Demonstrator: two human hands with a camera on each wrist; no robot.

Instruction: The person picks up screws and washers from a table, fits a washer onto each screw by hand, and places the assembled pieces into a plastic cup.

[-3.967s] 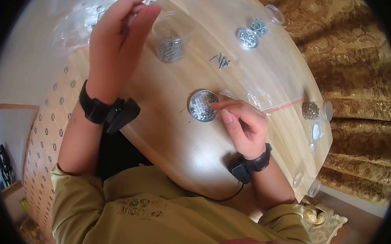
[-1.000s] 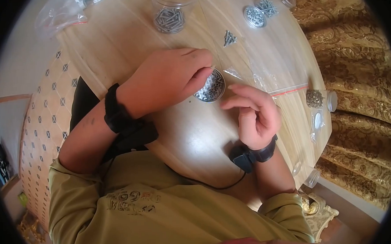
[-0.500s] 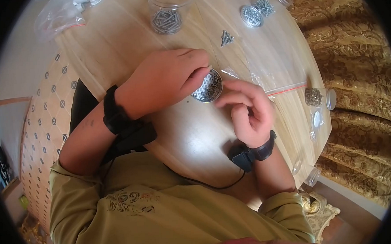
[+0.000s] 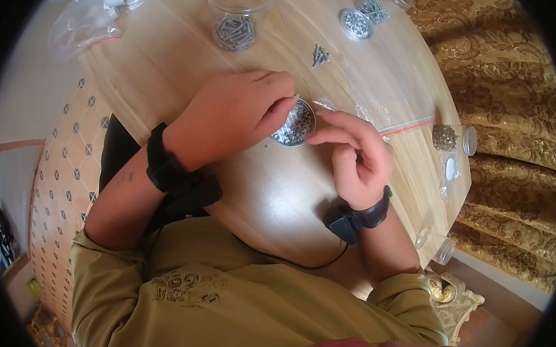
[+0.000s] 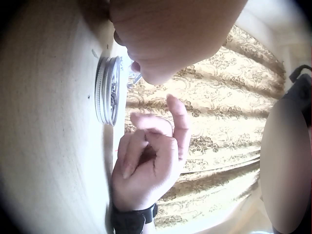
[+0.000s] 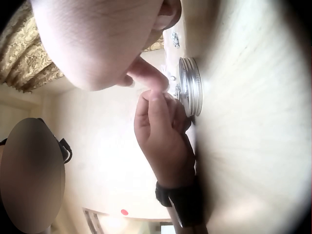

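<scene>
A round metal jar lid (image 4: 293,127) on the table holds several small metal nuts. My left hand (image 4: 234,113) hangs over the lid's left side with its fingers curled. In the left wrist view a thin metal screw (image 5: 135,81) pokes out between the left thumb and fingertips, which pinch it. My right hand (image 4: 360,160) is at the lid's right side, index finger stretched toward the rim and the other fingers loosely bent, holding nothing. The right fingertips (image 6: 158,82) overlap the left hand in the right wrist view.
A clear jar (image 4: 236,31) of screws stands farther back. Beyond the lid lie a small screw pile (image 4: 320,55), a dish of small metal parts (image 4: 355,23) and long screws (image 4: 373,9). A plastic bag (image 4: 391,114) and a jar of bronze-coloured parts (image 4: 445,137) are at right.
My left hand came down from the upper left to the lid. My right hand drew its fingertips back from inside the lid to its edge. In the last half second little has moved.
</scene>
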